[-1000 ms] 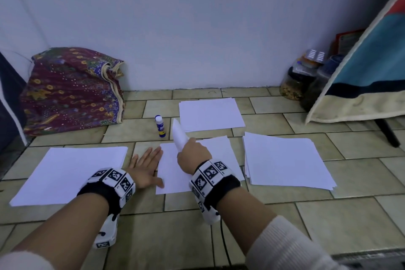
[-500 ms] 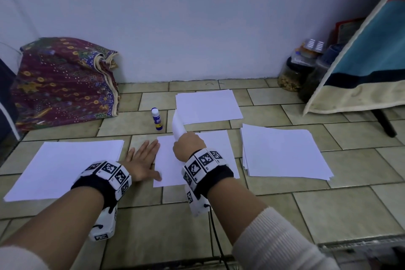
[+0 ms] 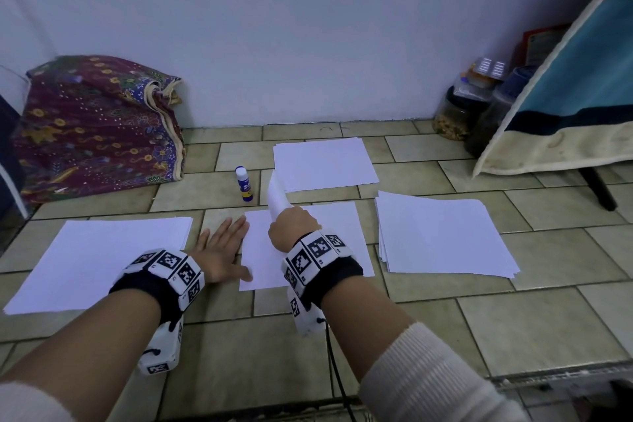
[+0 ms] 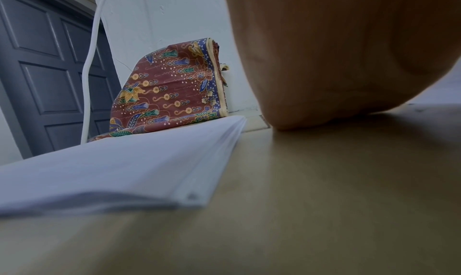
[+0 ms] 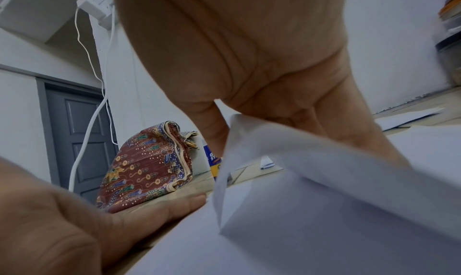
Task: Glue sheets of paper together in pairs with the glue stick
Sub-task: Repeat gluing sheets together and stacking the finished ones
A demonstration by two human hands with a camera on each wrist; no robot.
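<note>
Right hand (image 3: 294, 225) pinching the lifted far-left corner of the middle sheet (image 3: 337, 236) — curled up toward the glue stick (image 3: 244, 183). Left hand (image 3: 219, 252) flat, fingers spread, thumb on that sheet's left edge. Glue stick upright, just beyond the sheet's far-left corner — roughly equal reach, left hand free, likely picker.

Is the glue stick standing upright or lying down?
Upright: the glue stick stands on the floor tile, white cap on top, untouched by either hand.
</note>
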